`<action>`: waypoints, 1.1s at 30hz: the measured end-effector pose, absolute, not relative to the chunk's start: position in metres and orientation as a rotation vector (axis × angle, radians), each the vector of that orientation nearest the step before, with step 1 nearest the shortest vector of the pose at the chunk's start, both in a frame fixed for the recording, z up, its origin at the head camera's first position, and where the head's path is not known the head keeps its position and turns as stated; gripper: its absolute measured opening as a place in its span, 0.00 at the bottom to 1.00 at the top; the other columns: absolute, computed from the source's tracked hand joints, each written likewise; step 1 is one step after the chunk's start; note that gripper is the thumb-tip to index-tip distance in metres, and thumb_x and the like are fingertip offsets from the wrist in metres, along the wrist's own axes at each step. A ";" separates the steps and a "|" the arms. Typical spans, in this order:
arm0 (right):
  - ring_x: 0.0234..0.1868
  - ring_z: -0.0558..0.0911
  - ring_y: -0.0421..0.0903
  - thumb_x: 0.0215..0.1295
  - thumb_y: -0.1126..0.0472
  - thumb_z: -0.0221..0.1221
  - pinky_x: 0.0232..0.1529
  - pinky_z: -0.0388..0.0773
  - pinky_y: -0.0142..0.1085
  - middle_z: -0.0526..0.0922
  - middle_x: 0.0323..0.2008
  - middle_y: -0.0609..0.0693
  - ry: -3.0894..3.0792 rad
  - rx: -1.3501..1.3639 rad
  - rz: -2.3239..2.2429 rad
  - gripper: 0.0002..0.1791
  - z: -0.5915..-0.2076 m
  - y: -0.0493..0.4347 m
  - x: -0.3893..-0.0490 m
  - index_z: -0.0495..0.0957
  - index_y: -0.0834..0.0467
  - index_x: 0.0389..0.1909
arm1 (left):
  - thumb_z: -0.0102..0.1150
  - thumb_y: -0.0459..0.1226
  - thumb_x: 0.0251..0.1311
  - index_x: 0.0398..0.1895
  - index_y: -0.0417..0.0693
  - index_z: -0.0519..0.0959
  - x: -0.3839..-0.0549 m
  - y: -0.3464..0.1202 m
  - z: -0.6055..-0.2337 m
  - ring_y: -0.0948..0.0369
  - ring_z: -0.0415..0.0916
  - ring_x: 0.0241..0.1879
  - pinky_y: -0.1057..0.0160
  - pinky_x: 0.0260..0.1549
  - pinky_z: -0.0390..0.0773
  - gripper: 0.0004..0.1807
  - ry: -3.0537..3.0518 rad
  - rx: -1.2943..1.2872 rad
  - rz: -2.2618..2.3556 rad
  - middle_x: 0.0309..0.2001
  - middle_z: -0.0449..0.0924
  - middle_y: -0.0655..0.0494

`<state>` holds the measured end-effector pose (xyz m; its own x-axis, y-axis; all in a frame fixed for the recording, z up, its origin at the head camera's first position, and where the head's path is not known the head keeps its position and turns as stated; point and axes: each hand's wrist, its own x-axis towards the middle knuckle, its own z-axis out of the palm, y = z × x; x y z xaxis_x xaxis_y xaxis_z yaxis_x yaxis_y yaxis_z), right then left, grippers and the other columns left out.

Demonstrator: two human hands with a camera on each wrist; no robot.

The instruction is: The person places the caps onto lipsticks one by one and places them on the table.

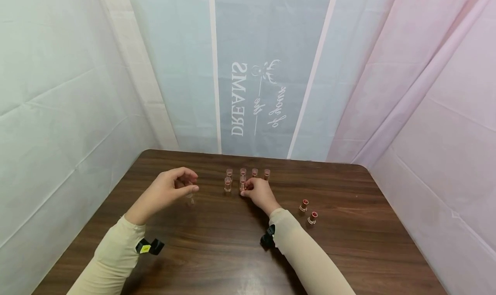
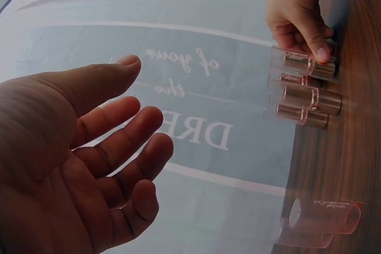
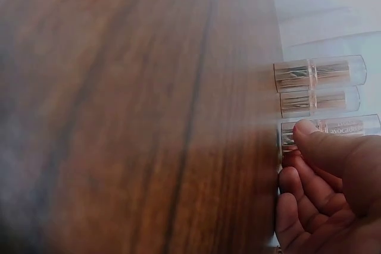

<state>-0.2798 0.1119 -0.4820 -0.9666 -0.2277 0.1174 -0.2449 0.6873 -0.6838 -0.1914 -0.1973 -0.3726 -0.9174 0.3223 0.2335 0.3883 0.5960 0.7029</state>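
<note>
On the dark wooden table, my right hand [image 1: 261,194] pinches the lower part of a capped lipstick tube [image 3: 363,127] between thumb and fingers. This tube stands upright in the front row, beside another capped lipstick [image 1: 227,185]. Behind them is a back row of several capped lipsticks [image 1: 255,173]. To the left my left hand [image 1: 166,191] hovers with fingers apart and loosely bent, holding nothing. Under its fingertips, clear lipstick caps [image 2: 327,216] stand on the table; in the head view they are partly hidden by the hand.
Two uncapped lipstick tubes [image 1: 304,205] with shiny bases stand to the right of my right forearm. A printed curtain [image 1: 193,92] hangs behind the table's back edge, and pale fabric walls [image 1: 58,114] flank both sides. Black wrist cameras [image 1: 267,238] sit on both sleeves.
</note>
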 end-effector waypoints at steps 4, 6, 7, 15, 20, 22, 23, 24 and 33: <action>0.40 0.84 0.44 0.61 0.59 0.73 0.46 0.82 0.44 0.87 0.38 0.48 -2.870 0.407 1.139 0.10 -0.484 0.110 -0.280 0.86 0.57 0.41 | 0.70 0.48 0.64 0.50 0.58 0.82 -0.190 -0.198 -0.372 0.58 0.80 0.35 0.63 0.32 0.80 0.14 -2.742 -0.617 -1.231 0.39 0.84 0.62; 0.40 0.84 0.44 0.62 0.59 0.73 0.46 0.82 0.44 0.87 0.38 0.48 -2.884 0.401 1.130 0.10 -0.484 0.109 -0.280 0.86 0.57 0.41 | 0.70 0.48 0.64 0.50 0.58 0.82 -0.190 -0.198 -0.372 0.58 0.80 0.35 0.63 0.32 0.80 0.15 -2.748 -0.619 -1.225 0.40 0.84 0.61; 0.40 0.84 0.44 0.62 0.59 0.73 0.47 0.82 0.44 0.87 0.38 0.48 -2.891 0.399 1.127 0.10 -0.484 0.109 -0.281 0.86 0.56 0.42 | 0.70 0.48 0.64 0.50 0.58 0.81 -0.190 -0.198 -0.372 0.59 0.80 0.35 0.63 0.32 0.80 0.15 -2.751 -0.620 -1.222 0.41 0.84 0.61; 0.40 0.84 0.44 0.62 0.59 0.72 0.47 0.82 0.44 0.87 0.38 0.48 -2.901 0.394 1.110 0.09 -0.483 0.109 -0.283 0.86 0.56 0.42 | 0.70 0.49 0.63 0.51 0.57 0.81 -0.188 -0.196 -0.369 0.58 0.81 0.34 0.63 0.32 0.80 0.16 -2.753 -0.636 -1.242 0.43 0.83 0.59; 0.40 0.84 0.44 0.62 0.59 0.73 0.48 0.82 0.44 0.87 0.38 0.48 -2.919 0.389 1.121 0.10 -0.482 0.108 -0.281 0.85 0.56 0.42 | 0.70 0.48 0.64 0.50 0.57 0.81 -0.187 -0.195 -0.369 0.58 0.82 0.33 0.63 0.32 0.81 0.15 -2.760 -0.640 -1.261 0.42 0.83 0.59; 0.41 0.84 0.44 0.61 0.59 0.73 0.48 0.82 0.44 0.87 0.39 0.49 -2.920 0.384 1.135 0.12 -0.481 0.108 -0.280 0.85 0.57 0.43 | 0.70 0.47 0.64 0.50 0.57 0.81 -0.187 -0.195 -0.370 0.55 0.83 0.33 0.62 0.32 0.80 0.15 -2.764 -0.643 -1.268 0.41 0.83 0.59; 0.41 0.84 0.45 0.61 0.59 0.74 0.48 0.82 0.45 0.87 0.39 0.49 -2.919 0.386 1.140 0.13 -0.481 0.108 -0.279 0.85 0.57 0.44 | 0.70 0.47 0.64 0.50 0.57 0.81 -0.188 -0.195 -0.370 0.55 0.83 0.33 0.62 0.32 0.80 0.14 -2.766 -0.645 -1.267 0.40 0.83 0.59; 0.42 0.84 0.45 0.60 0.59 0.74 0.48 0.82 0.45 0.87 0.39 0.49 -2.917 0.387 1.146 0.13 -0.480 0.109 -0.278 0.85 0.58 0.44 | 0.70 0.47 0.64 0.50 0.57 0.81 -0.188 -0.195 -0.370 0.54 0.83 0.34 0.62 0.32 0.80 0.14 -2.768 -0.648 -1.268 0.40 0.83 0.59; 0.46 0.85 0.49 0.62 0.59 0.73 0.50 0.83 0.46 0.87 0.44 0.52 -2.876 0.387 1.069 0.18 -0.459 0.122 -0.261 0.84 0.60 0.51 | 0.70 0.47 0.65 0.50 0.56 0.81 -0.187 -0.197 -0.368 0.56 0.83 0.33 0.62 0.33 0.81 0.14 -2.783 -0.659 -1.264 0.39 0.83 0.58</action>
<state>-0.2610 0.1219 -0.4591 -0.9675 -0.2156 0.1319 -0.2494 0.7300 -0.6363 -0.1873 -0.1973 -0.3685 -0.9112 0.3691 0.1830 0.3807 0.5844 0.7167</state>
